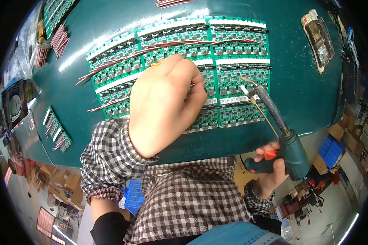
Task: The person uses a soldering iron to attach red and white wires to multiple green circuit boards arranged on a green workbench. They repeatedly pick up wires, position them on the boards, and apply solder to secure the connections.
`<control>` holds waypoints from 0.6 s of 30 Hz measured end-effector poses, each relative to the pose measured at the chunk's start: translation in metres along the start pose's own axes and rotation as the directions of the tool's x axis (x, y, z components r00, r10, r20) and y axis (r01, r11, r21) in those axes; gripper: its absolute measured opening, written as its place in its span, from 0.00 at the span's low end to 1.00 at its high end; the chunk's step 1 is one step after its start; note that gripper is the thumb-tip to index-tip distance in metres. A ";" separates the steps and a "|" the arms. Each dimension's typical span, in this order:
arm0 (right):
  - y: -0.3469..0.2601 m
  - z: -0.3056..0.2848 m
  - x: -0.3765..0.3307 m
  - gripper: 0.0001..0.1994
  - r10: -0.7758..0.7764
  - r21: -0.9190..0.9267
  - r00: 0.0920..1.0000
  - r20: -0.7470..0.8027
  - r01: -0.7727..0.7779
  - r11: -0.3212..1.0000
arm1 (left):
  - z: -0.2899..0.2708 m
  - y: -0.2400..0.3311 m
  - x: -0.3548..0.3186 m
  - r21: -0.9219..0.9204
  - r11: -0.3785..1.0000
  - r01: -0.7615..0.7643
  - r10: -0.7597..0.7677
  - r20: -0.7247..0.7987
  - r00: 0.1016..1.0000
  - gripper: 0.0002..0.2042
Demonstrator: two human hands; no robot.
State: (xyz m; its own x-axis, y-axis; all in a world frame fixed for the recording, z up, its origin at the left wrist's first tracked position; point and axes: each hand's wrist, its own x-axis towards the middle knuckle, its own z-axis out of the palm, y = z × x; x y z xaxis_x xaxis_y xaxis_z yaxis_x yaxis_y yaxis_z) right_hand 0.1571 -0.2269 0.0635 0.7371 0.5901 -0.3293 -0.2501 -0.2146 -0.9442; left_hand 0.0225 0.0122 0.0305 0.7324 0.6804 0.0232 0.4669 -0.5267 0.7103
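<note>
My left hand (165,100) is over the middle of a block of green circuit boards (237,51), thumb and forefinger pinched together. A short bit of thin red wire (193,85) shows at the fingertips; the rest of it is hidden by the hand. In my right hand (272,167) is a dark green soldering gun (295,157) with a red trigger, gripped near the table's front edge. Its bent tip and thin brass solder feed tube (265,117) reach over the boards to the right of my left hand. Red and black wires (114,62) lie loose across the boards.
Wire bundles (59,41) lie at the far left, beside another green board stack (56,16). A small wired board (57,130) rests at the near left. A dirty soldering iron stand (318,38) sits at the far right. More wires (173,3) lie at the back.
</note>
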 end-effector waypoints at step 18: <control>-0.006 0.004 -0.004 0.24 -0.050 -0.189 0.982 0.181 0.084 0.978 | -0.008 -0.007 -0.006 -0.038 0.999 -0.034 0.032 -0.039 0.999 0.05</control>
State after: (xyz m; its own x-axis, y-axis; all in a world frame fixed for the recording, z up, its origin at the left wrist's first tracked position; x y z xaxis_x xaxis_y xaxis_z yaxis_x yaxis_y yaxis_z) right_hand 0.1528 -0.2245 0.0706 0.6228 0.7311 -0.2785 -0.0635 -0.3076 -0.9494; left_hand 0.0113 0.0161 0.0314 0.7274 0.6823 0.0730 0.4228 -0.5295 0.7354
